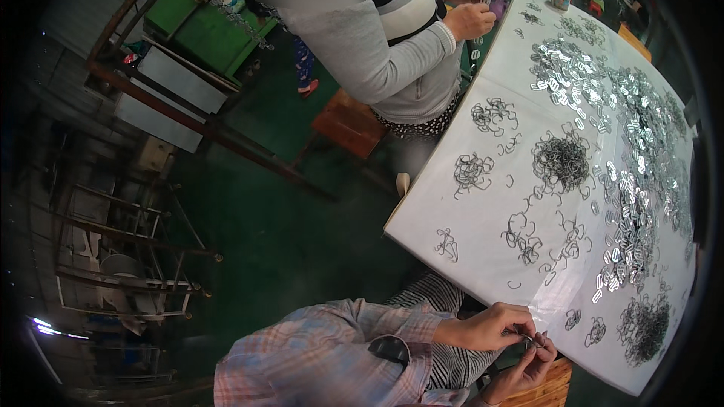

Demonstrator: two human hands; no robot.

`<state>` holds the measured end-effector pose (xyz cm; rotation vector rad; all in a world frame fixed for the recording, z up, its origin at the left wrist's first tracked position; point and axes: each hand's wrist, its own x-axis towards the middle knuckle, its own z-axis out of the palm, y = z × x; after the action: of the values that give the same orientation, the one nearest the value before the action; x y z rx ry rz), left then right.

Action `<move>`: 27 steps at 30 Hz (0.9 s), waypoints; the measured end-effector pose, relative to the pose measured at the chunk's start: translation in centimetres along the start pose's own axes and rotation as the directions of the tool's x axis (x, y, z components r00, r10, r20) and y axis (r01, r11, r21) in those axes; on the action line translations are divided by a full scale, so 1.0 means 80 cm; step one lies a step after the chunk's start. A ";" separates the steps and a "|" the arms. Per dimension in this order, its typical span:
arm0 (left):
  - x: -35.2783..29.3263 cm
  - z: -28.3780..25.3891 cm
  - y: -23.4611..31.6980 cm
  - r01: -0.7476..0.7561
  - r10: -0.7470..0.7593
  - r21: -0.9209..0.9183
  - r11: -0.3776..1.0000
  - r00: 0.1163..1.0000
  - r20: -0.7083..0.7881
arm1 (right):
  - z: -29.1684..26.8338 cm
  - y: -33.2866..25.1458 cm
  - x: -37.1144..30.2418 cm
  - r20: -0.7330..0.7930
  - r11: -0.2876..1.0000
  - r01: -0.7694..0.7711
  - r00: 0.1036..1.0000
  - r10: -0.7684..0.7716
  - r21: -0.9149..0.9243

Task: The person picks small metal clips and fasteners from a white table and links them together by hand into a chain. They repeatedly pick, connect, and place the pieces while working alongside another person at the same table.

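Note:
At the table's near edge my left hand [501,327] is closed, thumb and fingers pinched together around a small metal piece [531,341]. Just below it my right hand [531,368] pinches at the same piece from the other side. The piece is too small to make out its exact shape. Close by on the white tabletop [483,245] lie two little clusters of bent wire hooks [596,332]. Farther right is a dense dark heap of wire hooks [645,329]. A long spread of shiny flat metal buckles [630,211] runs along the table's right part.
Across the table a co-worker in a grey sweater [347,53] holds small pieces in both hands. Another round heap of hooks [562,162] lies mid-table. A small tub [560,0] stands at the far end. Wooden stools [348,124], a metal rack [136,279] and a rusty frame [226,139] are around.

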<state>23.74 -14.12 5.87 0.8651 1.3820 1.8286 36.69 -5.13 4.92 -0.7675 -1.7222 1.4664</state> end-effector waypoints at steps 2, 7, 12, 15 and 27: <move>-0.002 0.003 -0.003 0.004 -0.004 -0.022 1.000 1.000 -0.003 | 0.006 -0.007 -0.004 -0.023 0.998 0.006 1.000 -0.005 0.055; -0.007 0.006 0.000 -0.037 0.037 0.040 0.999 0.999 -0.006 | -0.004 0.013 -0.014 0.014 0.995 0.088 0.996 -0.089 0.047; -0.012 0.011 0.002 -0.108 0.108 0.213 0.971 0.994 0.015 | 0.004 -0.001 -0.020 0.038 0.968 0.227 0.974 -0.224 -0.103; -0.015 0.019 0.000 -0.155 0.158 0.216 0.964 0.987 0.005 | 0.004 -0.003 -0.025 -0.012 0.978 0.186 0.982 -0.188 -0.093; -0.019 0.024 -0.006 -0.089 0.084 0.192 0.977 0.996 0.035 | -0.015 0.006 -0.029 0.073 0.960 0.233 0.972 -0.224 -0.154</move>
<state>26.24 -14.29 5.66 1.0606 1.5459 1.7603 38.97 -6.27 4.19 -0.5914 -1.9203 1.2120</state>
